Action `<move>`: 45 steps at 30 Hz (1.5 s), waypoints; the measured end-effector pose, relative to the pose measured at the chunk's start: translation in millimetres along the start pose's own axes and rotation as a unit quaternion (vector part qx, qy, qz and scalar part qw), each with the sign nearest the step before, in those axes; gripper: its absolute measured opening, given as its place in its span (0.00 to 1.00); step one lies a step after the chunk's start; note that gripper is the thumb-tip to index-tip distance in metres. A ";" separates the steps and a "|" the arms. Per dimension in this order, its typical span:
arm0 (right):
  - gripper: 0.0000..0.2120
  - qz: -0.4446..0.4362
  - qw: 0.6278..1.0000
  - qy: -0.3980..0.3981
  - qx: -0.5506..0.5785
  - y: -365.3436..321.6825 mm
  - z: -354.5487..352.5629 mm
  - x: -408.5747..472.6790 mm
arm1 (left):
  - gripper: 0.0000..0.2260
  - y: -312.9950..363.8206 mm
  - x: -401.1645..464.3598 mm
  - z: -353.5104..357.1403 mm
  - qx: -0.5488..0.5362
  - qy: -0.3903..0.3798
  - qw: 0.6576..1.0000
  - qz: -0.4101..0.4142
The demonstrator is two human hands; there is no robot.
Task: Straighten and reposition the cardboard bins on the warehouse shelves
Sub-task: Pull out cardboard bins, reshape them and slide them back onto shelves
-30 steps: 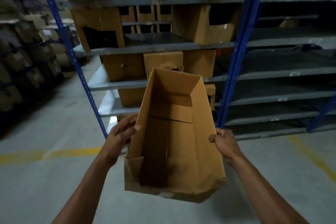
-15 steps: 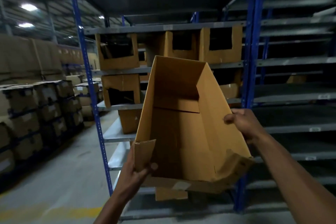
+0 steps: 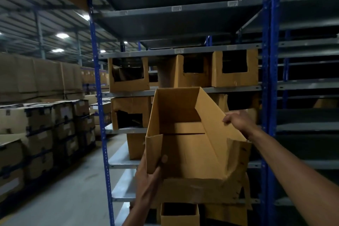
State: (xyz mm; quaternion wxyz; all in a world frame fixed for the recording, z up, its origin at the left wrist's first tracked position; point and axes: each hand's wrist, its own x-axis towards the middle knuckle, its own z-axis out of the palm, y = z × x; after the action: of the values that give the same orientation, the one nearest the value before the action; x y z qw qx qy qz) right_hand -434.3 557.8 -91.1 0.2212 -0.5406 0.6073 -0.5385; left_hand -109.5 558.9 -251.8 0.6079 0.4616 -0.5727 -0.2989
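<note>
Empty bin [image 3: 185, 139] held in the air, near the shelves [image 3: 183, 90]. Left hand [image 3: 148, 176] pinches its torn near-left flap; right hand [image 3: 238, 120] grips the right wall's rim. Risk: the weakened near end may tear or buckle when shoved onto a shelf.

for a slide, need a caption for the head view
Both hands, left and right, hold an open cardboard bin up before the blue shelves.

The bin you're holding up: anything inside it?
The held bin looks empty: only bare cardboard floor and walls show. The left hand grips its near-left flap, the right hand its right wall. The near-right corner, behind a crumpled flap, stays hidden.
</note>
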 end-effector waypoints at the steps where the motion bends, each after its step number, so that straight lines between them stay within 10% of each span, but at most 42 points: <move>1: 0.14 0.002 1.000 0.000 -0.004 5.4 5.3 8.7 | 0.55 -7.6 9.8 1.9 0.002 0.002 1.000 -0.002; 21: 0.13 0.053 0.998 0.010 -0.029 66.1 116.0 130.6 | 0.52 -141.6 137.4 32.9 -0.032 -0.046 0.998 -0.022; 28: 0.27 -0.070 0.955 0.136 0.253 48.3 103.2 87.0 | 0.51 -71.5 184.2 30.6 -0.121 -0.042 0.992 0.009; 36: 0.46 -0.205 0.945 0.237 -0.098 93.1 161.5 141.5 | 0.46 -52.6 260.8 73.3 -0.181 0.005 0.983 0.034; 45: 0.46 -0.257 0.918 0.263 -0.147 165.9 168.7 274.4 | 0.31 -115.7 323.3 124.9 -0.125 -0.088 0.976 0.158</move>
State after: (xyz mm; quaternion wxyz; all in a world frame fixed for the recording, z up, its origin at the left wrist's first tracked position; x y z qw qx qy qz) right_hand -447.3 215.0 -207.6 -0.1746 -0.5430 0.5564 -0.6042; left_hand -158.3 197.4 -230.7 0.6476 0.2577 -0.6478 -0.3076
